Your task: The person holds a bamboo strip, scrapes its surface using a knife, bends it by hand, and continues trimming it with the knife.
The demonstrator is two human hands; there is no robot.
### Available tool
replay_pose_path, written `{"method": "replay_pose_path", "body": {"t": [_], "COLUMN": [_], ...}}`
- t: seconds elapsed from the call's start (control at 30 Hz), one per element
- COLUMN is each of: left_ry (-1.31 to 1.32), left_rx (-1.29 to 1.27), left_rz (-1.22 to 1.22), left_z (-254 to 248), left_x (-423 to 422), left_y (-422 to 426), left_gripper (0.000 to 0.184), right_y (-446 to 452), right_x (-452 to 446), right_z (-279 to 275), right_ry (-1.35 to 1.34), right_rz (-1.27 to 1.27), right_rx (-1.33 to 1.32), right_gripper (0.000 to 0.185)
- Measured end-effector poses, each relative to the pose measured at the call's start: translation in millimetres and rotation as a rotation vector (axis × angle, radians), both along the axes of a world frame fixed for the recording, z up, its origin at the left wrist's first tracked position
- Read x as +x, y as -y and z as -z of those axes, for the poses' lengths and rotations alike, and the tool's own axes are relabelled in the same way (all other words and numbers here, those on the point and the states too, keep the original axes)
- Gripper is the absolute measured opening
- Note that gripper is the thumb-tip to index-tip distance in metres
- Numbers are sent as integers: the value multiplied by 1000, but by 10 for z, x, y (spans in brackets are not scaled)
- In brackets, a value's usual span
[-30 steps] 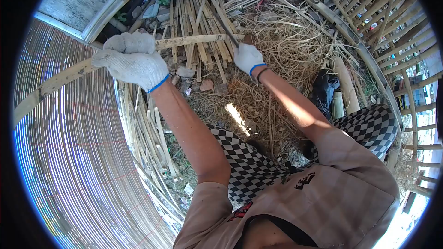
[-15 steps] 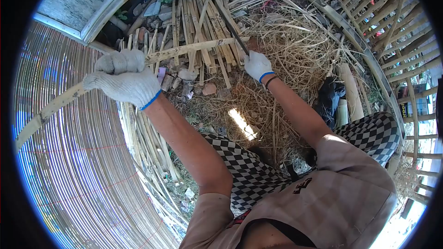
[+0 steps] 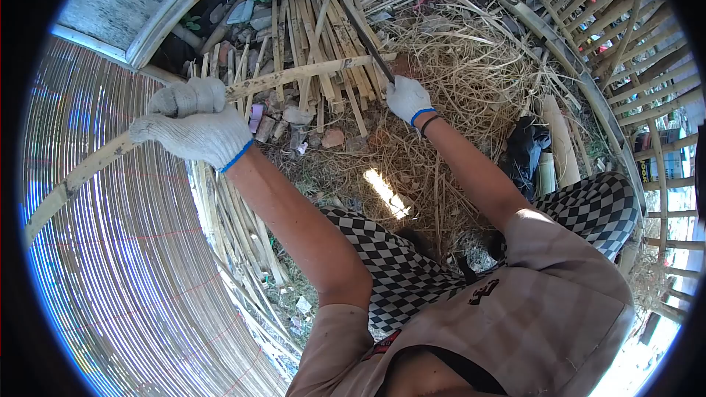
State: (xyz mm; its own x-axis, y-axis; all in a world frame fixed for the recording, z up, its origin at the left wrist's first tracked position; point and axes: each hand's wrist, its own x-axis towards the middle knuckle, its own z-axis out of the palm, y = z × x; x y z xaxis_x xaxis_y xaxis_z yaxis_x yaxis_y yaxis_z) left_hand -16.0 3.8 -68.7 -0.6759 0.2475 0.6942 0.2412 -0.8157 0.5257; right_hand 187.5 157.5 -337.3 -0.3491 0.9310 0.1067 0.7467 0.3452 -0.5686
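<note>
My left hand (image 3: 193, 121), in a white knit glove with a blue cuff, is closed around a long pale bamboo strip (image 3: 301, 72) with dark spots. The strip slants up from the left edge, and its far end lies by my right hand. My right hand (image 3: 408, 99), gloved the same way, grips a long dark-bladed knife (image 3: 373, 50); the handle is hidden in the fist. The blade points up and left and crosses the strip near its far end. I cannot tell how deep the edge sits in it.
Beyond the strip lies a stack of split bamboo strips (image 3: 309, 11). Curled shavings (image 3: 471, 66) cover the ground at right. A slatted bamboo screen (image 3: 132, 250) stands at left and a bamboo lattice fence (image 3: 654, 73) at right. A black plastic bag (image 3: 526, 151) sits near my right knee.
Both hands, the strip and the knife have shifted very slightly to the left. Both grips are the same.
</note>
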Motion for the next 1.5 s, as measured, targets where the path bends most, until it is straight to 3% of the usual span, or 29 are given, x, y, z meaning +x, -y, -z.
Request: {"method": "replay_pose_path", "body": {"t": [0.4,0.5,0.53,0.63,0.77,0.87,0.97,1.03,1.07,1.17,1.23,1.3,1.33,1.43,1.5], "left_ry": [1,13,29,58,94,141,193,238,211,355,446,456,471,394,354], "left_rx": [-2,-17,-29,-27,-4,-2,-7,-12,21,-6,-6,22,47,131,149], "left_rz": [25,7,-4,3,68,27,6,-17,14,-111,-200,-241,-253,-54,34], "left_z": [29,-2,-3,-12,70,69,49,69,101,63,-81,-209,-279,-345,-410], "left_x": [-46,-50,-35,-14,-120,-122,-141,-139,-181,-197,-164,-250,-237,-419,-481], "left_y": [35,-4,-1,8,99,73,65,94,102,127,265,472,587,929,1118], "left_gripper": [69,70,70,70,70,69,69,69,67,63,61,59,60,61,61], "right_y": [-10,172,271,204,-703,-694,-317,-480,-544,-945,-767,-460,-361,142,297], "right_x": [-48,-72,-97,-184,-112,-45,92,290,374,483,729,925,1019,1199,1220], "right_z": [61,-445,-511,-391,375,16,295,661,618,701,358,1,-82,-567,-968], "right_ry": [-3,-46,-102,-69,-22,179,149,187,195,563,291,271,270,-54,-101], "right_rz": [9,-34,-60,-86,89,-20,15,159,114,-259,-95,40,12,-62,-158], "right_rx": [95,36,141,170,-281,-263,-157,-448,-489,-312,-559,-548,-427,269,476], "right_gripper": [30,29,27,28,31,34,35,34,36,39,46,54,66,68,61]}}
